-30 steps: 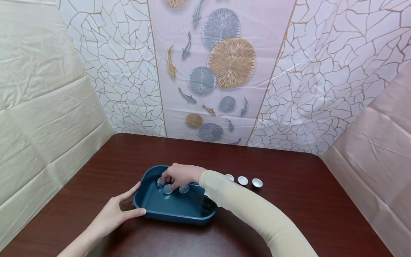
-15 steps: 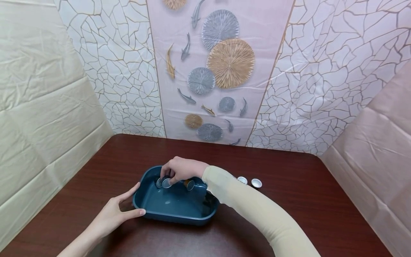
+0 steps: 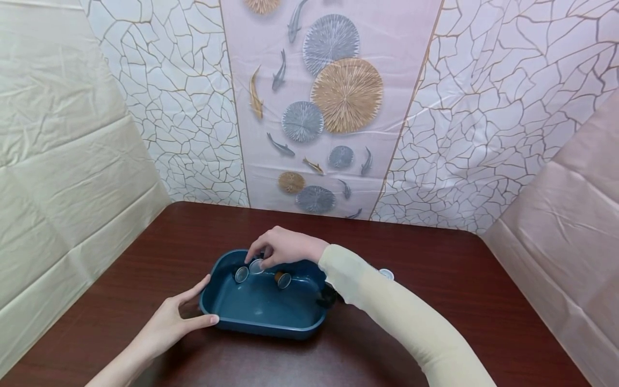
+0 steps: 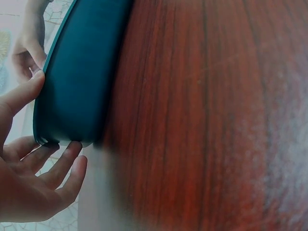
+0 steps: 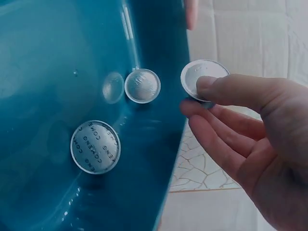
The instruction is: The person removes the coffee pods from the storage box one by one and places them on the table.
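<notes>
My left hand (image 3: 174, 318) grips the left end of a blue tub (image 3: 271, 327), its thumb on the front rim and fingers spread along the end wall. My right hand (image 3: 286, 248) pinches a foil-topped coffee capsule (image 3: 257, 266) between thumb and fingers, up at the tub's back wall. In the right wrist view that silver capsule lid (image 5: 204, 72) overlaps the rim, the thumb flat on it. Inside the tub, two more capsules lie tipped on their sides: one on the left (image 3: 242, 274) and an orange-brown one (image 3: 283, 280) in the middle.
Another capsule (image 3: 386, 273) stands on the dark wooden table (image 3: 450, 301) to the right, partly covered by my right sleeve (image 3: 387, 306). A black object (image 3: 326, 295) shows under that sleeve at the tub's right end. Patterned fabric (image 3: 309, 161) hangs behind the table.
My right hand has raised the pinched capsule from the tub floor and shifted back and right. The middle capsule has rolled over. My sleeve now hides more table capsules; the left hand stays put.
</notes>
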Available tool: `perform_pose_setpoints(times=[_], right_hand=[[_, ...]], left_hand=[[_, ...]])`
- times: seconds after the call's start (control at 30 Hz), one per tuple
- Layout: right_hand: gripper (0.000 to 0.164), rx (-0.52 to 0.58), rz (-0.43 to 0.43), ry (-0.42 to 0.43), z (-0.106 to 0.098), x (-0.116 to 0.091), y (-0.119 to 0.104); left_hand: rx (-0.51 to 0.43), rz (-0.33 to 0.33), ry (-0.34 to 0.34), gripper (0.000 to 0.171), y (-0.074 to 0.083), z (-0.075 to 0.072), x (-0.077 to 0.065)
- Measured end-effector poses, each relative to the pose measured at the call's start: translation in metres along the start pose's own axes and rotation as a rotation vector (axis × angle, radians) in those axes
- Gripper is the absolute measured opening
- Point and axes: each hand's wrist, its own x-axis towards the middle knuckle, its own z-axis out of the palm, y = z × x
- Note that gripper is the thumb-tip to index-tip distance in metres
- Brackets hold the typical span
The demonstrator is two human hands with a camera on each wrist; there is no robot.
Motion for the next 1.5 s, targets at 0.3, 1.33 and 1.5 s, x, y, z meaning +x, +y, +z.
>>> perform_pose_setpoints(times=[0.3,1.33,1.5], right_hand=[[0.038,0.018,0.037,0.055,-0.002,-0.021,-0.005],[0.04,0.145,0.149,0.389,0.017,-0.084,-0.014],[0.038,0.175,0.185,0.432,0.022,-0.093,-0.011]], left_hand=[[0.005,0.016,0.012,0.09,-0.002,0.0,0.0],[0.019,0.028,0.019,0.09,-0.001,0.001,0.001],[0.041,0.043,0.025,0.09,-0.002,0.001,0.001]])
